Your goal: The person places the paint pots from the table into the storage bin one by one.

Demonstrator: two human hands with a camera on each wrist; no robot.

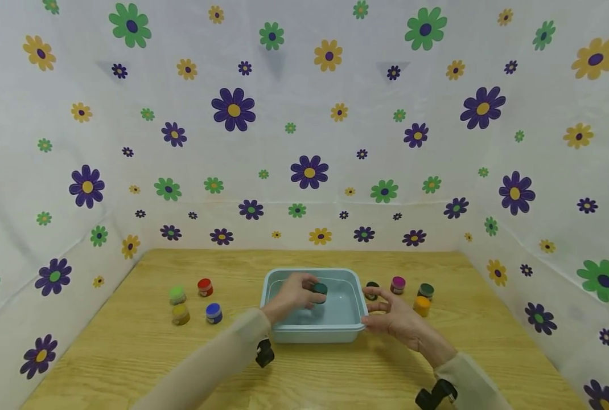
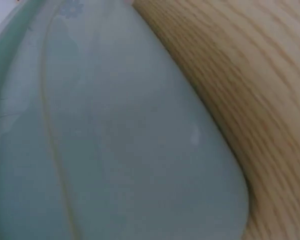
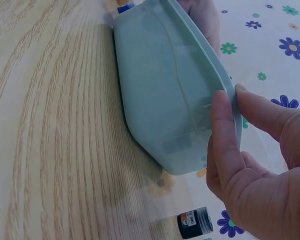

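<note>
A light blue plastic tub (image 1: pixel 353 285) stands in the middle of the wooden table. My left hand (image 1: pixel 307 289) reaches into it and grips a small jar with a dark green lid (image 1: pixel 320 289) just above the tub floor. My right hand (image 1: pixel 373 316) is at the tub's near right corner. In the right wrist view the thumb (image 3: pixel 222 135) lies on the outer wall and a finger (image 3: pixel 270 112) comes over the rim, so the hand (image 3: pixel 231 97) pinches the tub's (image 3: pixel 160 90) edge. The left wrist view shows only the tub wall (image 2: pixel 115 150) and table, no hand.
Left of the tub stand several small jars: light green (image 1: pixel 177 294), red (image 1: pixel 205 287), yellow (image 1: pixel 180 314), blue (image 1: pixel 213 312). To the right are black (image 1: pixel 371 289), magenta (image 1: pixel 398 285), dark green (image 1: pixel 426 291) and orange (image 1: pixel 422 306) ones. Flowered sheets wall in three sides.
</note>
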